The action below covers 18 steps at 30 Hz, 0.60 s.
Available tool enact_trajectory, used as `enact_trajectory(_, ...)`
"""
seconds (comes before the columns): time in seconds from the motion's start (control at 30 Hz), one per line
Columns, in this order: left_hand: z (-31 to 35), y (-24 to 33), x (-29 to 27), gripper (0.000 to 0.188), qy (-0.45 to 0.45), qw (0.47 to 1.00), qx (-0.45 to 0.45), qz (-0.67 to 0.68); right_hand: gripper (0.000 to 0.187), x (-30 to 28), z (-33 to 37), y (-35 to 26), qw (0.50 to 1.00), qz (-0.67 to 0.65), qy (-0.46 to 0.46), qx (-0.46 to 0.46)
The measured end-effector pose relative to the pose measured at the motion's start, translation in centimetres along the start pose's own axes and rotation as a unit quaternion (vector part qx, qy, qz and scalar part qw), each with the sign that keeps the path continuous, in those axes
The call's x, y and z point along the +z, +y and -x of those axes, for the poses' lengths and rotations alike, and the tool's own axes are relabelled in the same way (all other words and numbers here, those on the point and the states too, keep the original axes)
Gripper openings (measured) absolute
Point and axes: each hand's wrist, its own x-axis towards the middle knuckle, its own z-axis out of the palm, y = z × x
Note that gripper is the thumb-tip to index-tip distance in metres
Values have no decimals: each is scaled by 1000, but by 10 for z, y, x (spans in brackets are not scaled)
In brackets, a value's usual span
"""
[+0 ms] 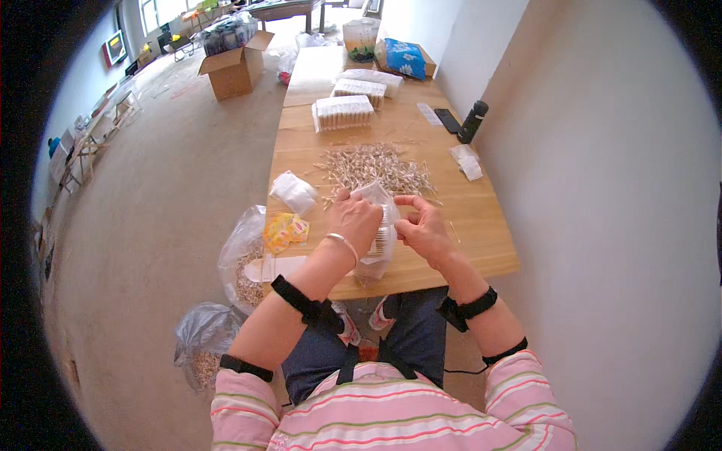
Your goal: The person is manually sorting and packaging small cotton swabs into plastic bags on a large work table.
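Your left grip [356, 219] holds the clear bag [382, 248], on your side of the swab pile [376, 167]; I can't tell whether your right grip [426, 231] pinches its edge. Keep the film gently taut.

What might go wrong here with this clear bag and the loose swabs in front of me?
The clear bag reaches the near edge of the table, so it might slip off. The loose swabs lie just beyond your left hand, which could scatter them. The yellow packets near the table's left edge might get brushed off.
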Motion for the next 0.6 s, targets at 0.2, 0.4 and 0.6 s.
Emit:
enact_trajectory(0.2, -30, -10, 3, 35, -221, 974, -33, -40, 42, -5, -1, 7, 999, -36, -15, 10)
enact_trajectory(0.4, -49, -8, 24, 41, -224, 972, 18, -73, 43, -3, -5, 11, 996, -82, -22, -2)
enact_trajectory(0.6, -45, -17, 30, 45, -197, 979, 5, -61, 42, -1, -7, 8, 997, -71, -34, -13)
